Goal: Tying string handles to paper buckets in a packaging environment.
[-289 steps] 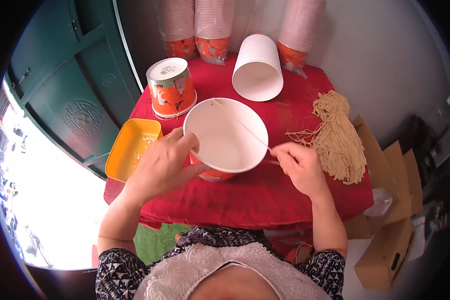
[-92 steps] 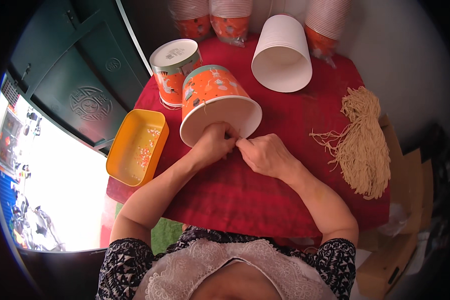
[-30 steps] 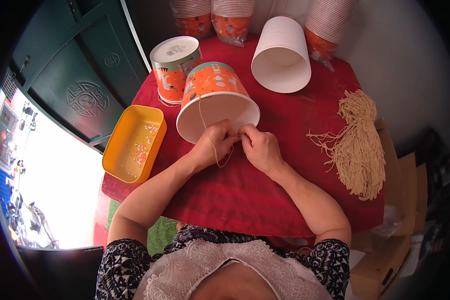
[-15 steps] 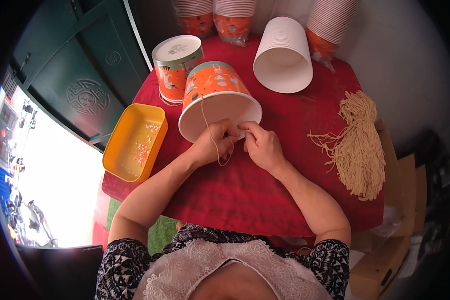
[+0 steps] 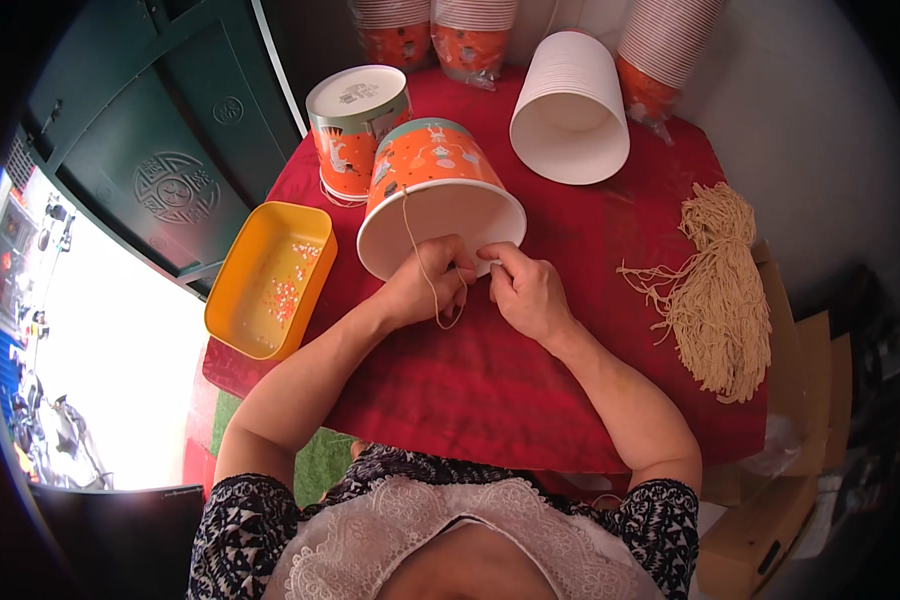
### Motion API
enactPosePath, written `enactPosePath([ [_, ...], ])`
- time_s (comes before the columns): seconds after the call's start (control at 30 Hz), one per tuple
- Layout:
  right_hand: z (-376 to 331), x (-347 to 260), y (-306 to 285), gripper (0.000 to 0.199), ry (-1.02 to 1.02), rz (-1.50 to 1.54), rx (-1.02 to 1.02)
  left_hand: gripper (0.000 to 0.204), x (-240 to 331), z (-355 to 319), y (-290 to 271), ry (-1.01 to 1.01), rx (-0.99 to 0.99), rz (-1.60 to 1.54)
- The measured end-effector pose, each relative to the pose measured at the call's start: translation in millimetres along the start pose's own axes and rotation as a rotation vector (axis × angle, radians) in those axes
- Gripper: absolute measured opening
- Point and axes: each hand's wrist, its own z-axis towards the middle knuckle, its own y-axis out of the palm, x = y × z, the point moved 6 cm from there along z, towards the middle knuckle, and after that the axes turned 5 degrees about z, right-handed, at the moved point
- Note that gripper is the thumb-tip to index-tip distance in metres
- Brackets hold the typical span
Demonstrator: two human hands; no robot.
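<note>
A large orange paper bucket (image 5: pixel 435 158) with printed figures and a green band lies tipped on the red-covered table, its white open mouth facing me. A thin tan string (image 5: pixel 415 240) comes through its rim at the upper left and loops down over my left hand (image 5: pixel 432 283). The left fingers are closed on the string at the bucket's lower rim. Right beside them, my right hand (image 5: pixel 526 296) is closed, thumb and forefinger pinching at the same rim. The fingertips hide the exact spot between the hands.
A second orange bucket (image 5: pixel 355 135) stands upside down behind. To the left is a yellow tray (image 5: pixel 232 300) of small red and white pieces. A white paper bucket (image 5: pixel 570 115) lies at the back, near wrapped bucket stacks (image 5: pixel 670 45). A bundle of tan strings (image 5: pixel 720 300) lies right.
The hands and bucket keep nearly the same pose. The whole view has shifted very slightly; both hands stay at the lower rim.
</note>
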Motion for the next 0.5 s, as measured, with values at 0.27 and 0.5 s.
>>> enactPosePath([
  [0.27, -0.1, -2.8, -0.2, 0.016, -0.007, -0.012, 0.002, 0.006, 0.3, 0.3, -0.1, 0.011, 0.009, 0.004],
  [0.5, -0.2, -6.1, 1.3, 0.011, 0.016, -0.036, 0.032, 0.007, 1.4, 0.5, -0.3, 0.026, 0.016, 0.038],
])
